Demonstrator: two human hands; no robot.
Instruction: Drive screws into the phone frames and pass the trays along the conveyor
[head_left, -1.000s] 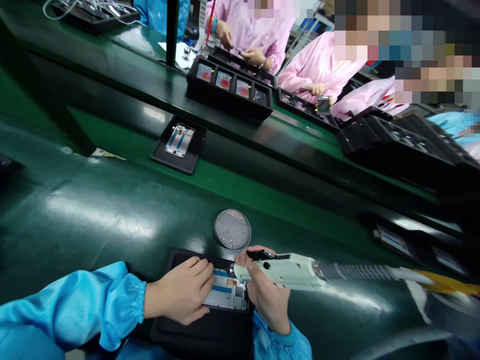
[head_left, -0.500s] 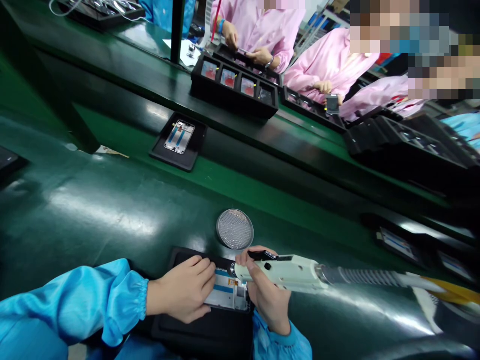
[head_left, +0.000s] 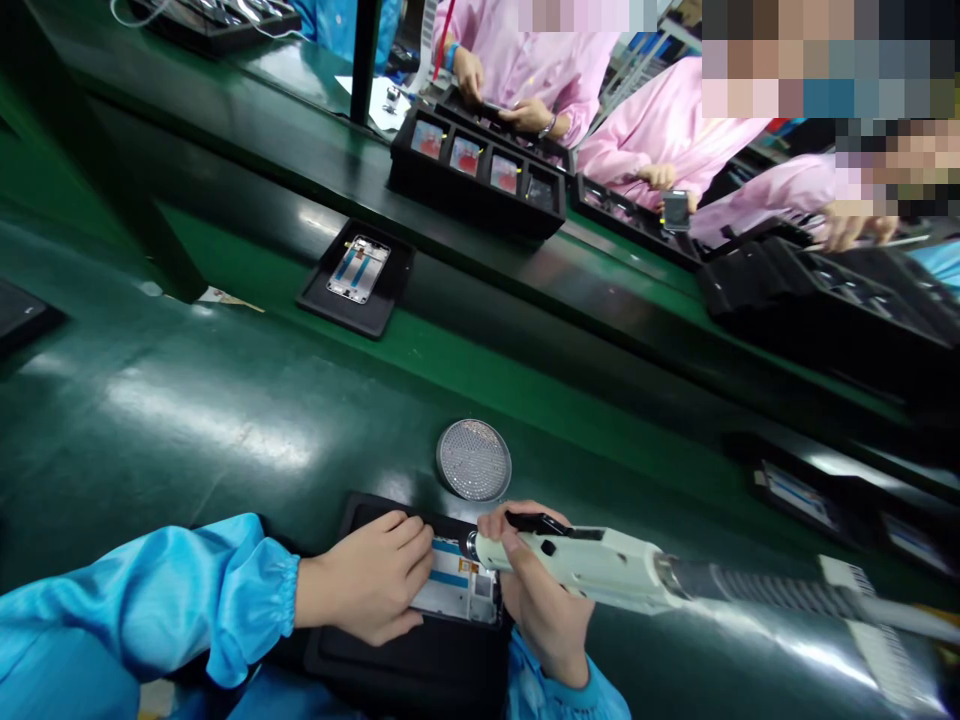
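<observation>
Pressing the thin, likely fragile phone frame (head_left: 457,588) flat by its edge, the left hand (head_left: 367,590) is steadying it while the right hand (head_left: 536,600) is gripping the electric screwdriver (head_left: 592,565).

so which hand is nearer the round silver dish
Right. The right hand, gripping the electric screwdriver, sits just below the round silver dish. The left hand lies flat on the phone frame, further off to the dish's lower left.

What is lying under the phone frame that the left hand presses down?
The phone frame lies in a black tray on the green table. The left hand covers the frame's left end, and the right hand with the electric screwdriver hides its right edge.
</observation>
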